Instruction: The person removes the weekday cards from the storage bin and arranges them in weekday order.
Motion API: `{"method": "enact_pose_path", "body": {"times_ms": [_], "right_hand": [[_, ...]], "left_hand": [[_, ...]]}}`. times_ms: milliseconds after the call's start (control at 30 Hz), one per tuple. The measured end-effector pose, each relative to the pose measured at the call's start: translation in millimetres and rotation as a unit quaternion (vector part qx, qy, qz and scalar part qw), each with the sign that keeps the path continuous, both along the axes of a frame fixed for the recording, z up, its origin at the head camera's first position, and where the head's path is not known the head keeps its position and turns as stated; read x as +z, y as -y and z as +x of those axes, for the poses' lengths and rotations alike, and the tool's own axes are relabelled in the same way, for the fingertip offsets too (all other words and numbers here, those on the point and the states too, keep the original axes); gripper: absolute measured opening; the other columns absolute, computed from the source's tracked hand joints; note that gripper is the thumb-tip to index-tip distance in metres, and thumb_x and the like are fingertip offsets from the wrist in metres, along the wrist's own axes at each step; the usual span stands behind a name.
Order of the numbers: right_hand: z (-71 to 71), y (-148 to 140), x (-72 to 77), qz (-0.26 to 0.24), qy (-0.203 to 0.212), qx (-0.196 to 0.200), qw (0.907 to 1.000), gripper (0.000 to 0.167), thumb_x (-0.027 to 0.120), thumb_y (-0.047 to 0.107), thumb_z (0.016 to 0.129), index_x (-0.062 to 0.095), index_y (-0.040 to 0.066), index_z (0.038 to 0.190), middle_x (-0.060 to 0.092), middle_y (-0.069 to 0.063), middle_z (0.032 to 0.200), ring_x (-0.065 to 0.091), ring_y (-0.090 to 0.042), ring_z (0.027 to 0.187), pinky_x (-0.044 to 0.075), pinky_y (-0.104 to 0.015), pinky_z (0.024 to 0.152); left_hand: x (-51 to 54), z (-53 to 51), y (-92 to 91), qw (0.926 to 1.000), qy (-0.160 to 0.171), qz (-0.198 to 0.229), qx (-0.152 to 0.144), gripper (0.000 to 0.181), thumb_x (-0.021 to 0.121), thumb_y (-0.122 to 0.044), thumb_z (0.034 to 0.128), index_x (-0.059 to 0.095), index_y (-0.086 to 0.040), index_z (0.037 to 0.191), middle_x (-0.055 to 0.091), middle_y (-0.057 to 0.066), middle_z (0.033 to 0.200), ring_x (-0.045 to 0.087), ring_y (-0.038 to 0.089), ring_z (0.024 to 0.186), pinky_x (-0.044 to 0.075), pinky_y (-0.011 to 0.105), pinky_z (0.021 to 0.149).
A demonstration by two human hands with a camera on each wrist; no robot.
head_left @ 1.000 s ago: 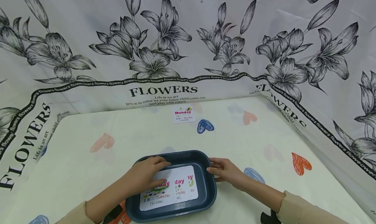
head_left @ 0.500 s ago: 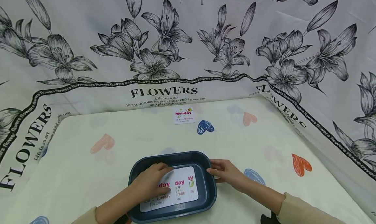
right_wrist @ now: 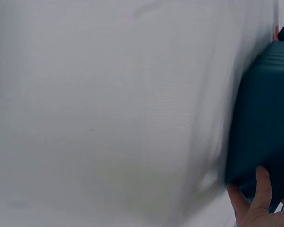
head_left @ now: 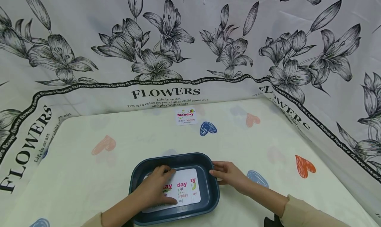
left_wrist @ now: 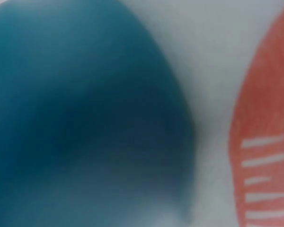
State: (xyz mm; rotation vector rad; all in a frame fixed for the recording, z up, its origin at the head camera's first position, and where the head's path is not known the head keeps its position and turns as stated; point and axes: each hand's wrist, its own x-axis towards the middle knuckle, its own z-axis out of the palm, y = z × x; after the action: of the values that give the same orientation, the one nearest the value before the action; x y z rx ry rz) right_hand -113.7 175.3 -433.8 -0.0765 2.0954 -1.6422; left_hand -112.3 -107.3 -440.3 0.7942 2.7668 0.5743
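Note:
A dark blue tray (head_left: 214,194) lies near the front of the table. In it, white day-of-the-week cards (head_left: 186,175) overlap in a row, the leftmost partly hidden by my left hand (head_left: 154,187). That hand rests over the leftmost card, fingers towards its far side and thumb spread to the near side. Contact under the palm is hidden. My right hand (head_left: 229,175) holds the tray's right end, thumb at the rim and fingers along the outer wall. In the right wrist view its fingers (right_wrist: 262,189) touch the tray's wall (right_wrist: 262,123). The left wrist view shows only the blurred tray (left_wrist: 109,118).
A "Monday" card (head_left: 186,116) lies alone at the back of the table. The cream tablecloth (head_left: 143,134) has printed hearts, such as a red one (head_left: 305,166) at the right. A flower-printed cloth (head_left: 113,68) stands behind and along the sides.
My left hand has moved right and deeper into the tray, from its left rim to over the leftmost card, and its thumb has come nearer the front. The right hand stays at the tray's end.

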Motion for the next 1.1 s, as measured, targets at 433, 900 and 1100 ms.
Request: {"method": "enact_pose_path", "body": {"times_ms": [433, 900, 1100], "right_hand": [[0.9, 0.6, 1.5, 0.007, 0.0, -0.001, 1.0, 0.058, 0.06, 0.025, 0.089, 0.041, -0.009, 0.132, 0.053, -0.026, 0.126, 0.058, -0.036, 0.108, 0.054, -0.041, 0.074], [0.9, 0.9, 1.6, 0.01, -0.003, -0.004, 0.9999, 0.059, 0.061, 0.025, 0.089, 0.041, -0.01, 0.132, 0.052, -0.026, 0.127, 0.059, -0.035, 0.106, 0.054, -0.04, 0.074], [1.2, 0.9, 1.5, 0.007, -0.004, -0.004, 1.0, 0.057, 0.06, 0.023, 0.09, 0.041, -0.01, 0.132, 0.051, -0.026, 0.128, 0.059, -0.035, 0.106, 0.054, -0.041, 0.074]], "left_hand": [[-1.1, 3.5, 3.3, 0.998, -0.02, -0.053, -0.029, 0.108, 0.081, -0.062, 0.0453, 0.05, -0.002, 0.129, 0.047, 0.015, 0.122, 0.044, 0.03, 0.108, 0.043, 0.057, 0.089], [4.1, 1.5, 7.2, 0.9981, -0.018, -0.041, -0.042, 0.106, 0.08, -0.061, 0.0484, 0.049, 0.0, 0.129, 0.046, 0.015, 0.12, 0.043, 0.026, 0.103, 0.047, 0.051, 0.087], [7.4, -0.6, 6.9, 0.9978, -0.022, -0.044, -0.045, 0.105, 0.08, -0.061, 0.0484, 0.05, 0.0, 0.128, 0.047, 0.015, 0.12, 0.044, 0.026, 0.102, 0.049, 0.048, 0.085]]}}
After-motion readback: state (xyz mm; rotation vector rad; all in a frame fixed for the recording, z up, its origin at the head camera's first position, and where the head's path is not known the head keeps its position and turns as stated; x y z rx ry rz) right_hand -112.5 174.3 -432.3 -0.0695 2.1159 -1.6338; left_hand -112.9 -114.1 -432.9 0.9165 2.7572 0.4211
